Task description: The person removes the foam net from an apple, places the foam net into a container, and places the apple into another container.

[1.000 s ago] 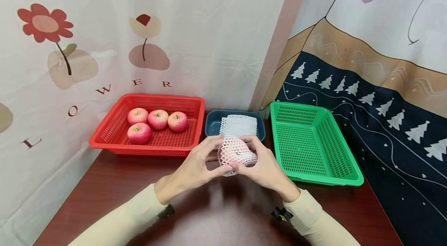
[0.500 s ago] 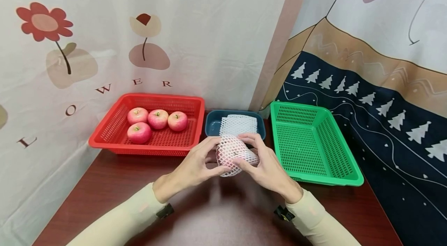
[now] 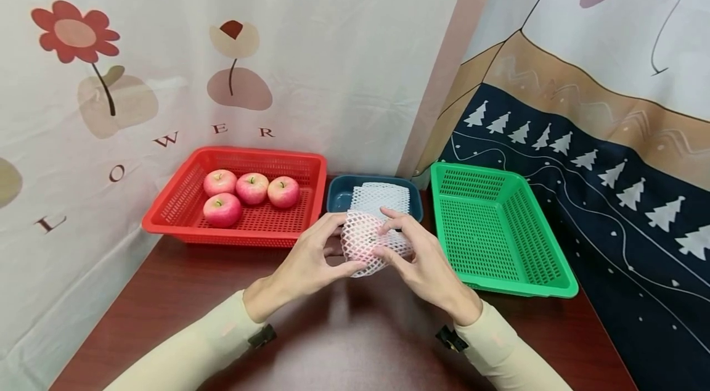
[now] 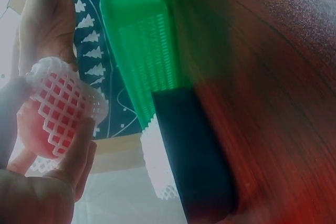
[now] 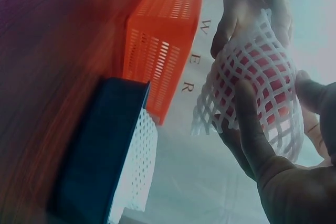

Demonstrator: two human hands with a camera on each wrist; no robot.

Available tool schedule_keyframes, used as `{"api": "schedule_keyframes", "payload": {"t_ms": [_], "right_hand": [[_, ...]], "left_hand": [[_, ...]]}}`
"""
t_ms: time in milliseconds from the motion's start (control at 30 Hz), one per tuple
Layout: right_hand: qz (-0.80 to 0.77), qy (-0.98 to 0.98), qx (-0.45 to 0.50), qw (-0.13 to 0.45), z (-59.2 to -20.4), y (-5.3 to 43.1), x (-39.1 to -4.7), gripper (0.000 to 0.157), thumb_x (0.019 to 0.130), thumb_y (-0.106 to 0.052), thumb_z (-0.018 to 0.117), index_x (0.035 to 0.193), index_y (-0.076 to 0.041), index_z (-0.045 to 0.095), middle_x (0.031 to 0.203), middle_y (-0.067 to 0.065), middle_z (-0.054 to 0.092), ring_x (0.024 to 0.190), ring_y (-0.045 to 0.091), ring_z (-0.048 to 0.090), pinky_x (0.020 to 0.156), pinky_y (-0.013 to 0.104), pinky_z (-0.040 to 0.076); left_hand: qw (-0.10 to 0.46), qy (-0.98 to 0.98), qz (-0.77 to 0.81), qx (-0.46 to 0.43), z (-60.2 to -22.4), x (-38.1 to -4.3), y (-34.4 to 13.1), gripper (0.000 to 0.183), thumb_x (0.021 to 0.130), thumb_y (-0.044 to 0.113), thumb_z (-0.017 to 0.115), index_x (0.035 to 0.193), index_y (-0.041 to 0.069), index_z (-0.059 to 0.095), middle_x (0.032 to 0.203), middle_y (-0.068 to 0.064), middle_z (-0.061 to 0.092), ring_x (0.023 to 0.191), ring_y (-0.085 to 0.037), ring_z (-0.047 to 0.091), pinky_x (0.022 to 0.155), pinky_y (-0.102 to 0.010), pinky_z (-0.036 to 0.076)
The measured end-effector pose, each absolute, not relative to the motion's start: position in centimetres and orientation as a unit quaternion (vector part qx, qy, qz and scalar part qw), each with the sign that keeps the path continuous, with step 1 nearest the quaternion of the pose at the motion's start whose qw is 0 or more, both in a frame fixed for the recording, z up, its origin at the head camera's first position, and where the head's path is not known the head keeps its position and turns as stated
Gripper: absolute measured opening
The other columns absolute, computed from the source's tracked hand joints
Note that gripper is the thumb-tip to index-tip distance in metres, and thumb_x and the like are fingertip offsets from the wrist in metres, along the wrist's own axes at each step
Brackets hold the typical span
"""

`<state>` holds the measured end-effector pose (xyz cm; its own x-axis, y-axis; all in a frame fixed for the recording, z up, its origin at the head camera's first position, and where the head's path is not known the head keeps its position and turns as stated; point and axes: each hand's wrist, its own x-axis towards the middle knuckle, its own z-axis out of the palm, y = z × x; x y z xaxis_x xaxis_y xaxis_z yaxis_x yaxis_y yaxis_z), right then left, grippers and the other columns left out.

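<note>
Above the table, both hands hold an apple [image 4: 34, 129] that is largely covered by a white foam net [image 3: 363, 240]. My left hand [image 3: 307, 264] grips the apple from the left, thumb in front and fingers behind. My right hand [image 3: 429, 267] holds the net's right side, its thumb and index finger on the mesh. Some red skin shows bare in the left wrist view. From the right wrist, the foam net [image 5: 262, 82] looks stretched round the fruit, with a loose edge hanging to one side.
A red basket [image 3: 233, 240] with several apples [image 3: 222, 210] stands at the left. Behind the hands, a dark blue tray [image 3: 338, 193] holds more white foam nets [image 3: 383, 197]. The green basket [image 3: 499, 286] is at the right. Printed curtains [image 3: 344, 58] hang behind the table.
The foam net now covers more of the apple's front. My right thumb and fingers have shifted over the mesh, the index finger lifting. My left hand has stayed nearly in place.
</note>
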<state>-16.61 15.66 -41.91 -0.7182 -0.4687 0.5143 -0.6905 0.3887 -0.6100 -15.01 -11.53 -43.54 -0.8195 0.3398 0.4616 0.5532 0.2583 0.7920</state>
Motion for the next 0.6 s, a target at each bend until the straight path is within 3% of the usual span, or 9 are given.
{"api": "schedule_keyframes", "payload": {"t_ms": [133, 233, 433, 600], "right_hand": [[0.426, -0.824, 0.35, 0.134, -41.9, 15.6, -16.8, 0.029, 0.103, -0.02, 0.09, 0.125, -0.024, 0.071, 0.166, 0.009, 0.07, 0.153, 0.031, 0.07, 0.116, 0.053, 0.066], [0.433, -0.822, 0.347, 0.129, -41.9, 15.7, -16.9, 0.028, 0.102, -0.02, 0.09, 0.123, -0.024, 0.072, 0.163, 0.008, 0.072, 0.152, 0.03, 0.071, 0.121, 0.058, 0.062], [0.451, -0.817, 0.343, 0.113, -42.2, 15.9, -17.1, 0.03, 0.102, -0.019, 0.089, 0.127, -0.023, 0.072, 0.16, 0.004, 0.074, 0.146, 0.027, 0.074, 0.118, 0.038, 0.064], [0.45, -0.815, 0.345, 0.119, -42.3, 16.0, -17.1, 0.031, 0.102, -0.016, 0.089, 0.128, -0.024, 0.074, 0.154, 0.003, 0.077, 0.139, 0.024, 0.076, 0.107, 0.027, 0.064]], "left_hand": [[0.092, -0.789, -0.539, -0.279, -43.5, -15.0, -11.7, 0.079, 0.091, 0.018, 0.103, 0.16, 0.017, 0.063, 0.15, -0.006, 0.067, 0.127, -0.021, 0.073, 0.097, -0.031, 0.071], [0.089, -0.798, -0.528, -0.277, -43.6, -14.9, -12.0, 0.069, 0.1, 0.023, 0.095, 0.161, 0.02, 0.063, 0.151, -0.005, 0.067, 0.128, -0.019, 0.073, 0.097, -0.033, 0.072], [0.102, -0.804, -0.504, -0.3, -43.4, -14.9, -12.5, 0.048, 0.115, 0.015, 0.069, 0.162, 0.019, 0.063, 0.157, -0.005, 0.066, 0.136, -0.024, 0.073, 0.108, -0.04, 0.07], [0.077, -0.795, -0.521, -0.3, -43.2, -15.1, -12.6, 0.06, 0.105, 0.005, 0.078, 0.161, 0.017, 0.062, 0.152, -0.005, 0.066, 0.133, -0.024, 0.072, 0.103, -0.036, 0.071]]}}
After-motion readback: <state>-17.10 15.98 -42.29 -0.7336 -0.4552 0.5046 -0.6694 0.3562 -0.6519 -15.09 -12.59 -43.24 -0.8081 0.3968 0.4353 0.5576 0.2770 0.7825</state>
